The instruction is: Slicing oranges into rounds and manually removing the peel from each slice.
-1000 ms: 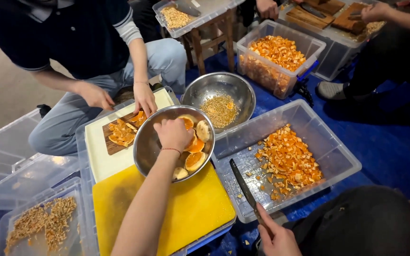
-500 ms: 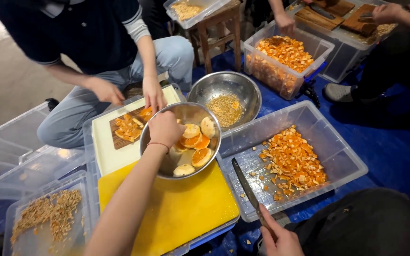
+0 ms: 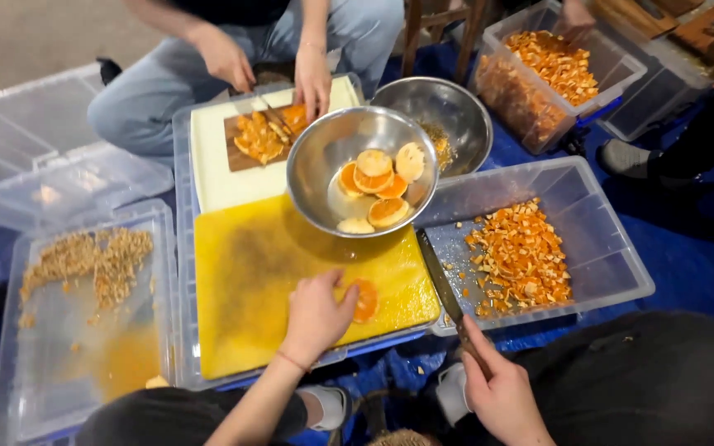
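Since half a second ago the left hand (image 3: 316, 314) has come away from the steel bowl (image 3: 363, 169) and dropped to the yellow cutting board (image 3: 258, 281), bringing an orange half (image 3: 364, 301) with it. The orange half lies cut face up on the board, near its front edge, and the left grip rests on its left side: thumb and fingertips curl loosely against the fruit and touch it, pinning it to the board without lifting it.

The right hand (image 3: 497, 392) sits lower right, off the board, closed around the handle of a knife (image 3: 444, 289). The dark blade points up and away along the gap between the board and a clear bin of chopped orange peel (image 3: 613, 248), well apart from the orange half.

The bowl stands at the board's far edge with more orange halves inside. Beyond it, another person's hands (image 3: 311, 78) work on orange pieces on a wooden board (image 3: 237, 153). A second steel bowl (image 3: 456, 111) sits just behind.
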